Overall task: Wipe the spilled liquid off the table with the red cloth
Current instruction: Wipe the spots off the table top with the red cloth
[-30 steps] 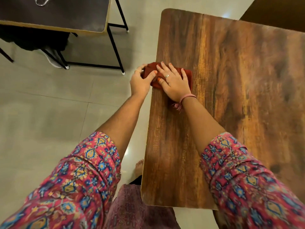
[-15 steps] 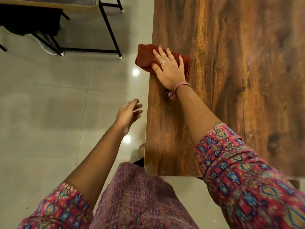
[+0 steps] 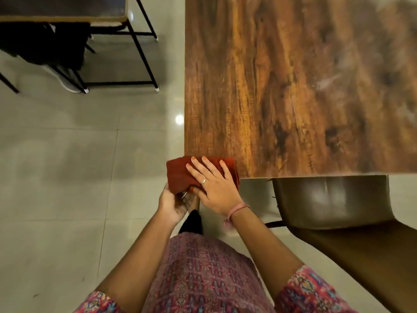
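Observation:
The red cloth (image 3: 180,175) sits folded at the near left corner of the wooden table (image 3: 282,86), hanging partly off the edge. My right hand (image 3: 214,184) lies flat on top of it with fingers straight and spread. My left hand (image 3: 173,203) is cupped palm-up under the cloth's overhanging part, just below the table corner, touching its underside. No liquid is plainly visible on the tabletop; a faint pale smear (image 3: 327,82) shows at the right.
A brown chair (image 3: 334,199) stands tucked at the table's near edge, right of my hands. Another dark table with black metal legs (image 3: 144,53) and a dark chair stand at the upper left. Grey tiled floor (image 3: 67,166) lies to the left.
My right hand has slid the cloth along the left edge toward me, to the near corner. My left hand, hanging free half a second ago, has come up under the cloth.

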`<action>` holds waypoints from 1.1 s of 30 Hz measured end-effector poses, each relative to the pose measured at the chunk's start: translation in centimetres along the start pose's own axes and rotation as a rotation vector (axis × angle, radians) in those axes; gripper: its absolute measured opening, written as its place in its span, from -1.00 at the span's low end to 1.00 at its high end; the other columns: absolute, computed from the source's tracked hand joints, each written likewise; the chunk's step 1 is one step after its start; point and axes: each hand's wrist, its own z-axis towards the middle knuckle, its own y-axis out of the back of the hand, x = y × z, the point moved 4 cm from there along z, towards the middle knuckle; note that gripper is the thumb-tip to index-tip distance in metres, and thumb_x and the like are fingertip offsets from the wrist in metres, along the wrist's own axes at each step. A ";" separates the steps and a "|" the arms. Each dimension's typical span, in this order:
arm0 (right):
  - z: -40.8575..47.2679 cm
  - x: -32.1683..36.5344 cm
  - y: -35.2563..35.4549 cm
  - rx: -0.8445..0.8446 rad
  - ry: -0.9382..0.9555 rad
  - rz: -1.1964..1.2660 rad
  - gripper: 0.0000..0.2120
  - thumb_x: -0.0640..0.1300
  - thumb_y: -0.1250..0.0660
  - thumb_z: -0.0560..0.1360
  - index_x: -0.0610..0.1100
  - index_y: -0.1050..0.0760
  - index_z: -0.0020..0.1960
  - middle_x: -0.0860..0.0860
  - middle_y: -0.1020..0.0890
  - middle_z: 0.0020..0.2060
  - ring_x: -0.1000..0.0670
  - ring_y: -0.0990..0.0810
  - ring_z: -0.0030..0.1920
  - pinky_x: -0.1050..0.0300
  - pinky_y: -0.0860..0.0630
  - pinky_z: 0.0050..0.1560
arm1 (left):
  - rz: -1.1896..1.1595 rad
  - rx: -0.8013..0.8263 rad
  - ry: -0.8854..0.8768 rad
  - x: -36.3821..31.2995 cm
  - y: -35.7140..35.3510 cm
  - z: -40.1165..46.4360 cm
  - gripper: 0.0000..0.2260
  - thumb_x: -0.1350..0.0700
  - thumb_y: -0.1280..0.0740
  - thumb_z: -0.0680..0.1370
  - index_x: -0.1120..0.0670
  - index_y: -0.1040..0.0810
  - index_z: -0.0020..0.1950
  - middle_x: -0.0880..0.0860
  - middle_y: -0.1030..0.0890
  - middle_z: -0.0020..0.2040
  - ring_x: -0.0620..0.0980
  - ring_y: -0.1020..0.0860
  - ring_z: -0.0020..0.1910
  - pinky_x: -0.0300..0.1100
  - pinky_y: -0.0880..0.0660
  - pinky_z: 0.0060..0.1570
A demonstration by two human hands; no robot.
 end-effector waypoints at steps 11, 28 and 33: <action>-6.9 -17.0 4.5 -0.271 -0.708 0.257 -0.47 0.09 -0.12 0.59 0.12 -0.08 0.52 0.11 -0.10 0.54 0.02 0.01 0.53 -0.28 0.15 0.46 | 0.107 0.123 -0.020 2.1 -1.7 -2.7 -0.49 -0.22 -0.04 0.60 0.17 -0.44 0.24 0.15 -0.57 0.14 0.10 -0.52 0.16 -0.07 -0.43 0.15; 0.8 7.0 -1.3 -0.110 -0.360 -0.134 -0.33 -0.22 -0.23 0.52 0.01 -0.03 0.55 -0.01 -0.09 0.54 -0.13 -0.05 0.53 -0.29 0.00 0.43 | 0.310 -0.156 0.176 -0.4 6.0 -2.5 -0.71 0.02 -0.09 0.64 0.19 -0.50 0.06 0.16 -0.58 0.03 0.09 -0.55 -0.05 -0.02 -0.51 -0.12; 0.8 7.3 0.6 -0.025 -0.470 0.245 -0.32 -0.28 -0.20 0.54 0.03 0.00 0.55 0.03 -0.03 0.55 -0.05 0.07 0.55 -0.16 0.08 0.49 | 0.436 -0.099 0.213 -1.8 5.3 -3.3 -0.84 0.18 -0.17 0.61 0.19 -0.52 -0.04 0.14 -0.67 -0.15 0.03 -0.64 -0.30 -0.15 -0.59 -0.29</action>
